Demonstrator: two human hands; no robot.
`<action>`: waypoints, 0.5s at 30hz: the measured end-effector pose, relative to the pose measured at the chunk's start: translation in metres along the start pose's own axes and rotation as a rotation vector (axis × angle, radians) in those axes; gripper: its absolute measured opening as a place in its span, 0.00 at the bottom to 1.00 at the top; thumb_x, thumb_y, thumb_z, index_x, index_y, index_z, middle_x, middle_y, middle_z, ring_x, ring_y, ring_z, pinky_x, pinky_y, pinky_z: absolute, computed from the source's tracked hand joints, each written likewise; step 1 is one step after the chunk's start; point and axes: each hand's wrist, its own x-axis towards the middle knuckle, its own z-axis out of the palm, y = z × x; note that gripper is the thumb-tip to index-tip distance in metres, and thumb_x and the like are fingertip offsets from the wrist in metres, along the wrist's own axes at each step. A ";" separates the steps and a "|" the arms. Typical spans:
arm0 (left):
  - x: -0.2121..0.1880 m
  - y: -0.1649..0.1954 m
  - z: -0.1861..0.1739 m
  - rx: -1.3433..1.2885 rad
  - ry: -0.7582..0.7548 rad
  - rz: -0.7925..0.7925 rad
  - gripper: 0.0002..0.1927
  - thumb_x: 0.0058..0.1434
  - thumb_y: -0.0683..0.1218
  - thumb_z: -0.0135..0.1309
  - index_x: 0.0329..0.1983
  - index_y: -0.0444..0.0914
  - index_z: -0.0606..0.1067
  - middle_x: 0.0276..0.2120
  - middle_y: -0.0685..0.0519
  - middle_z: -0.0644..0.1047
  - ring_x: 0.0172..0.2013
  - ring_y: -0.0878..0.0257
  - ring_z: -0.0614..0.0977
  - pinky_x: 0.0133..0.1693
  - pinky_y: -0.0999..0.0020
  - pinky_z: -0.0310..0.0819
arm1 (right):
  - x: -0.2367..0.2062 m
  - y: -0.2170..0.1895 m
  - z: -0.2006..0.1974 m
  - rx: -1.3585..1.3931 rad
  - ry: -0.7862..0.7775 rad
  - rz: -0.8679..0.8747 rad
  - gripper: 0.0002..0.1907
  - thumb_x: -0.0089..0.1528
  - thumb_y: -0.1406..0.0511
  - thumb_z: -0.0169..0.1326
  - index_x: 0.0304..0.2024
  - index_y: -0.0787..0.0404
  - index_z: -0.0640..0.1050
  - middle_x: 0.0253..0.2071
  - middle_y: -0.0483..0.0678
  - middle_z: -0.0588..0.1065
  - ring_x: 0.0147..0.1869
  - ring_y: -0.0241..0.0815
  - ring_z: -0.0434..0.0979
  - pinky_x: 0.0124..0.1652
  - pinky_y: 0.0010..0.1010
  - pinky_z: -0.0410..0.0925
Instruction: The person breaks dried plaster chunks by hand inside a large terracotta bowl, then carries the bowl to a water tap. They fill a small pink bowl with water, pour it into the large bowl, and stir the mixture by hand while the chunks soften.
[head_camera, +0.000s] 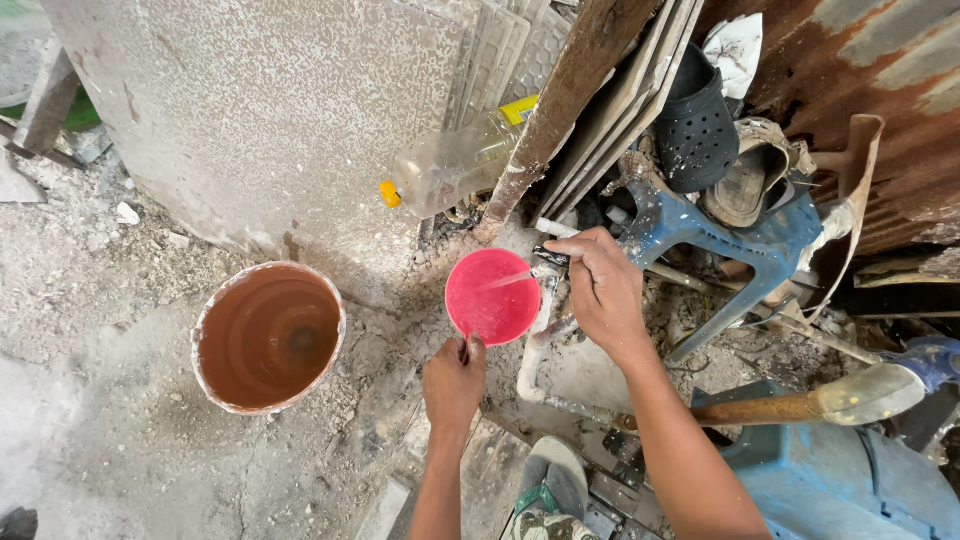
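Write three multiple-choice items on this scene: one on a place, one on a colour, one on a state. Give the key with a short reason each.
1. Where is the brown bucket relative to the red scoop?
A. To its left
B. To its right
C. Inside it

2. What colour is the cap of the lying plastic bottle?
A. Blue
B. Yellow
C. Black

3. What is happening at the tap?
A. It is dry
B. It is wrapped in cloth
C. Water runs into the scoop

Key: 1 A, it stands on the ground at the picture's left. 2 B, the cap is yellow. 3 C, a stream enters the scoop while the right hand holds the tap and the left hand grips the handle.
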 end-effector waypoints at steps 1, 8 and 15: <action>-0.001 0.000 0.002 0.001 -0.003 -0.006 0.23 0.65 0.55 0.53 0.25 0.31 0.76 0.19 0.38 0.76 0.20 0.44 0.76 0.29 0.50 0.70 | -0.001 0.001 -0.002 0.004 0.000 0.006 0.16 0.65 0.77 0.45 0.47 0.61 0.82 0.40 0.50 0.76 0.34 0.40 0.75 0.37 0.29 0.67; -0.002 0.002 0.003 -0.012 0.006 -0.007 0.23 0.65 0.55 0.52 0.25 0.31 0.76 0.18 0.40 0.76 0.19 0.46 0.76 0.29 0.51 0.69 | -0.002 0.003 -0.003 0.006 -0.002 0.030 0.16 0.65 0.77 0.45 0.46 0.61 0.82 0.40 0.50 0.76 0.34 0.40 0.75 0.36 0.28 0.67; -0.003 0.008 -0.002 -0.025 -0.001 -0.025 0.23 0.66 0.55 0.52 0.24 0.31 0.76 0.16 0.41 0.75 0.16 0.49 0.74 0.27 0.51 0.68 | 0.000 0.000 -0.002 0.006 0.000 0.011 0.16 0.65 0.77 0.45 0.46 0.61 0.82 0.40 0.50 0.76 0.35 0.41 0.75 0.37 0.29 0.67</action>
